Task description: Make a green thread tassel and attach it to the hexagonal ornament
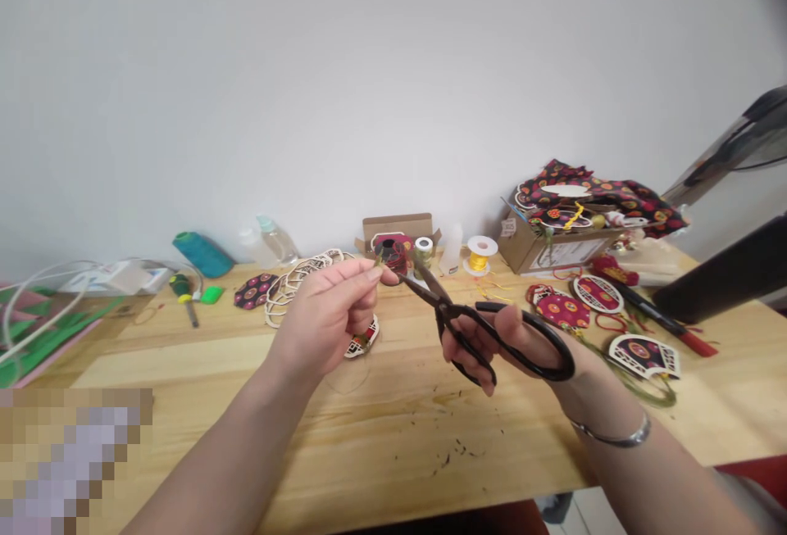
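My left hand (pixel 335 306) is raised above the middle of the table, thumb and forefinger pinched together. A small greenish bit shows at their tips, too small to name. My right hand (pixel 492 338) holds a pair of black-handled scissors (pixel 443 303) with the fingers in the loops. The scissor blades are apart and point toward my left fingertips. Below my left hand, partly hidden by it, lies a small ornament (pixel 364 338) with a pale lattice frame. A fine thread (pixel 350 390) curves on the wood beneath.
Dark clippings (pixel 455 453) lie on the wooden table (pixel 246 453). At the back stand a teal thread cone (pixel 202 254), a yellow cord spool (pixel 479 255) and a cardboard box (pixel 541 252) heaped with patterned fabric. A screwdriver (pixel 183 293) is on the left; framed ornaments (pixel 643 355) lie right.
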Motion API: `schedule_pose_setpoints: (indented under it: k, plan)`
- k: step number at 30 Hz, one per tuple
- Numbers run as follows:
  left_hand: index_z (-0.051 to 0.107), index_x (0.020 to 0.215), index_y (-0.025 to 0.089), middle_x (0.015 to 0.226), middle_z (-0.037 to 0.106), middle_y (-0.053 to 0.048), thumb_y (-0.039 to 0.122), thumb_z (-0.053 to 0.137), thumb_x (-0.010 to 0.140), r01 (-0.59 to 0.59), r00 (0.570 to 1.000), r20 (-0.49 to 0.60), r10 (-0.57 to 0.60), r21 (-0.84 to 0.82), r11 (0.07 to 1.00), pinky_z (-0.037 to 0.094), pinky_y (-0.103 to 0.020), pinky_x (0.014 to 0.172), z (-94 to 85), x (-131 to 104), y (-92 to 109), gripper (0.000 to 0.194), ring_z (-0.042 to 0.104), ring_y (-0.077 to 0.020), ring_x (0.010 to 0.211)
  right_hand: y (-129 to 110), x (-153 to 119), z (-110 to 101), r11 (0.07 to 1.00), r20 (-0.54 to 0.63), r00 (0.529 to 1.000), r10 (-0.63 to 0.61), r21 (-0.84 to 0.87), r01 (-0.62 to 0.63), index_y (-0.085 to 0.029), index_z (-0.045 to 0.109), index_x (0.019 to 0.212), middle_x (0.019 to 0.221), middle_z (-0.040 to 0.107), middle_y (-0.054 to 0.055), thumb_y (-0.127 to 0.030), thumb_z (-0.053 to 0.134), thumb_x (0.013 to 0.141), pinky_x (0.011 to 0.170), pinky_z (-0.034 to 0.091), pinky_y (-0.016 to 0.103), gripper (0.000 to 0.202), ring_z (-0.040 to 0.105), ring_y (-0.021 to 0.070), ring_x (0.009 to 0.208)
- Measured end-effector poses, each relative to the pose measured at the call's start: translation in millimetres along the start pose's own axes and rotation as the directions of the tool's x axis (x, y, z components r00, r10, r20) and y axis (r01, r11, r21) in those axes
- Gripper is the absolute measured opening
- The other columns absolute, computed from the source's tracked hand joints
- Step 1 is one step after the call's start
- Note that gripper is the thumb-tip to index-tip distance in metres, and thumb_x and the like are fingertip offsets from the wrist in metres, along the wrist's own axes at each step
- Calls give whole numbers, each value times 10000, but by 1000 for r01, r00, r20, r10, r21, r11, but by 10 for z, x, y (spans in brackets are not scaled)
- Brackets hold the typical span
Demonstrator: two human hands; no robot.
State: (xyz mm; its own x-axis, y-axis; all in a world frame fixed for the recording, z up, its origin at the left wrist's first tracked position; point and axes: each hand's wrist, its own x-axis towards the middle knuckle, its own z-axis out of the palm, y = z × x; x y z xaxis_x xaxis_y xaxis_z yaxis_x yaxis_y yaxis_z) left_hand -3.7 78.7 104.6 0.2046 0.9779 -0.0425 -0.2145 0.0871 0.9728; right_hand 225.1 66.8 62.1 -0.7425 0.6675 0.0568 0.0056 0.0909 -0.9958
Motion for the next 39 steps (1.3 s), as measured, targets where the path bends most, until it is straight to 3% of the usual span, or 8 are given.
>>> schedule_pose_setpoints:
  k: [10, 18, 29, 39]
  plan:
    - [686, 746, 134, 505, 318, 65, 265, 631, 783, 73, 993, 87, -78, 65, 995, 124, -198, 400, 75, 24, -116, 147, 207, -34, 414, 145, 40, 65, 994, -64, 992, -106, 9, 107, -103, 603, 944, 626, 517, 4, -775, 306, 789, 491, 427, 250, 752, 507, 108, 483]
    - [666, 729, 131, 505, 330, 67, 260, 629, 779, 89, 990, 108, -96, 68, 994, 123, -199, 402, 53, 39, -132, 143, 220, -35, 420, 31, 57, 85, 993, -118, 987, -108, -50, 103, -96, 618, 877, 569, 495, -11, -786, 375, 756, 456, 393, 235, 742, 486, 99, 455]
    - [673, 738, 119, 505, 334, 71, 260, 623, 784, 108, 983, 140, -117, 68, 992, 109, -206, 406, 50, 61, -129, 157, 218, -31, 424, 60, 66, 84, 993, -176, 981, -87, -92, 72, -105, 611, 830, 514, 487, -25, -809, 389, 724, 431, 355, 230, 745, 451, 86, 418]
    - [673, 761, 118, 498, 338, 74, 276, 622, 788, 121, 981, 141, -131, 78, 990, 105, -213, 409, 29, 77, -153, 167, 223, -28, 413, -73, 45, 143, 997, -234, 971, -48, -77, 30, -90, 631, 851, 480, 459, -33, -757, 425, 760, 411, 344, 226, 704, 419, 88, 425]
